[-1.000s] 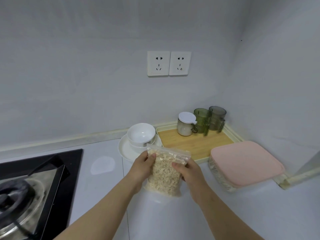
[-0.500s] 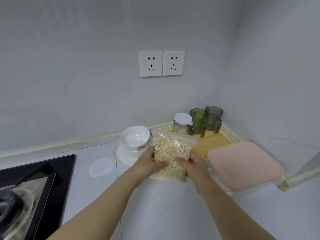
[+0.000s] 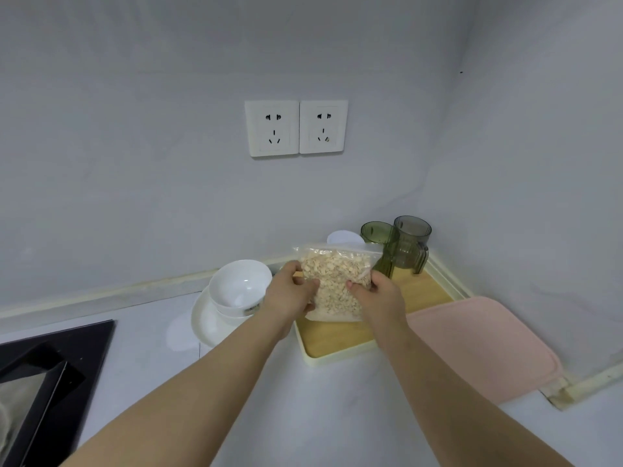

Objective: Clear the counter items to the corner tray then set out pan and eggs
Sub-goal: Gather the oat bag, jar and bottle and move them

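Observation:
A clear zip bag of oats (image 3: 335,281) stands upright over the wooden corner tray (image 3: 332,337). My left hand (image 3: 290,293) grips its left side and my right hand (image 3: 379,293) grips its right side. The bag's bottom edge is at the tray's surface; I cannot tell if it touches. At the tray's back stand a green cup (image 3: 379,244), a grey cup (image 3: 413,242) and a white-lidded jar (image 3: 344,237), mostly hidden behind the bag.
White bowls (image 3: 236,284) are stacked on a white plate (image 3: 205,323) left of the tray. A pink-lidded container (image 3: 478,345) sits right of the tray. A black gas hob (image 3: 43,369) is at the lower left. Two wall sockets (image 3: 296,128) are above.
Both hands carried the oat bag away from me and to the right, from over the bare counter to over the tray. It now hides most of the jar.

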The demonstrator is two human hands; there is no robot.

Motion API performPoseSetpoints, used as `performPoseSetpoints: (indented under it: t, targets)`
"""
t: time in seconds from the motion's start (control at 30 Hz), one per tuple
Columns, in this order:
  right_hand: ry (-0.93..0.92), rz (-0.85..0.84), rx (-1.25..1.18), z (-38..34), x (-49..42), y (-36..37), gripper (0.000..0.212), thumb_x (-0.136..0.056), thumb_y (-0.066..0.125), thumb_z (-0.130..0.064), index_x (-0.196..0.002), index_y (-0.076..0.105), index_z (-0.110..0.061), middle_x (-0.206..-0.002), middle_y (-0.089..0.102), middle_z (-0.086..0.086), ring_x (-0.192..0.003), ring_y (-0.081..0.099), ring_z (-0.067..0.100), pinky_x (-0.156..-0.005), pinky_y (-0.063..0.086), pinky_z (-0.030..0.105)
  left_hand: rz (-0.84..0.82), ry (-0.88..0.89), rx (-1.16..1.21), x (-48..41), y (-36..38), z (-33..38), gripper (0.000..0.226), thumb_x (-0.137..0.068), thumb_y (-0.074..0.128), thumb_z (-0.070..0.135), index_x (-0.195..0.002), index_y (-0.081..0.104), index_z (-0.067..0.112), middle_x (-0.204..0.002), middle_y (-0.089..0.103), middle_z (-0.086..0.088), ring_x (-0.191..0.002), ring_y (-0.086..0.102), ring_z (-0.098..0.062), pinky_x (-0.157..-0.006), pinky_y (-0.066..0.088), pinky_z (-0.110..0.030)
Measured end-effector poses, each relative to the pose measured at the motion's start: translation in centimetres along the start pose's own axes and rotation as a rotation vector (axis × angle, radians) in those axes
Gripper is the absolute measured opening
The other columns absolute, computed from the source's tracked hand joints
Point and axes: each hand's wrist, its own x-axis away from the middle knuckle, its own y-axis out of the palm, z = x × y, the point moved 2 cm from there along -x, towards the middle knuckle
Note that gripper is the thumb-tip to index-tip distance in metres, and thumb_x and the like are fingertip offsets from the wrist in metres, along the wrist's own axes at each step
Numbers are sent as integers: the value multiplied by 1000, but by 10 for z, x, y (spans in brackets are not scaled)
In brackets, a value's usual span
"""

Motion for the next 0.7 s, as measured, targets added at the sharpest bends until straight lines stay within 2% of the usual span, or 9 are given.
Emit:
performPoseSetpoints:
  t: [0.07,0.13,0.27,0.37,0.43,0.53,0.6,0.63,0.7]
  targets:
    - [-40,-44,170,-7,-15,7,9,-85,66,-19,-77,61,-18,-74,61,12,-68,54,27,-62,43,31,72,0,3,-11,-3,3,11,-90,55,3,-98,54,11,-79,56,-11,-76,58,-28,-74,57,-40]
    - [-43,-77,284,-12,-30,15,20,-86,64,-22,-69,55,-15,-64,49,1,-60,45,18,-54,31,27,143,-24,38,-24,-7,6,10,-90,54,1,-89,53,12,-71,55,-11,-65,56,-24,-70,56,-38]
    - [-38,-105,293,-23,-55,31,38,-88,60,-17,-59,36,-15,-58,36,-1,-52,33,13,-48,24,24,266,-56,61,-52,-12,12,13,-89,51,-1,-83,50,11,-67,53,-12,-55,53,-20,-60,55,-33]
    - [-34,-120,308,-29,-70,45,15,-88,56,-12,-78,54,-1,-74,55,10,-69,50,25,-64,45,33,347,-79,57,-73,-15,11,22,-88,45,-3,-74,46,14,-73,54,-14,-63,54,-26,-70,57,-44]
    - [6,-160,254,-29,-82,55,13,-87,54,-9,-88,58,2,-78,55,8,-74,52,24,-78,54,43,396,-100,42,-86,-17,10,24,-86,43,-4,-71,44,15,-74,52,-11,-70,54,-27,-76,57,-50]
    - [100,-222,188,-27,-92,63,16,-89,49,-6,-100,58,3,-75,49,2,-77,59,24,-78,56,45,406,-138,35,-102,-16,7,24,-84,44,-5,-69,41,14,-71,50,-9,-69,56,-28,-77,57,-52]
    - [132,-235,170,-24,-97,65,9,-90,46,-3,-87,54,-4,-73,46,2,-72,57,21,-80,55,48,388,-160,42,-111,-12,5,25,-82,44,-7,-68,41,14,-72,51,-10,-71,57,-30,-77,56,-52]
    - [139,-234,165,-22,-98,66,9,-91,45,-3,-86,53,-4,-77,50,7,-72,56,20,-85,53,51,385,-167,50,-115,-10,3,25,-81,44,-8,-68,41,13,-74,52,-12,-73,57,-30,-77,56,-52]
    - [133,-210,162,-21,-99,68,17,-91,45,-3,-103,55,4,-101,60,21,-91,61,31,-88,50,54,375,-173,92,-123,-9,-1,24,-80,44,-9,-68,43,12,-79,53,-16,-74,56,-30,-74,57,-50]
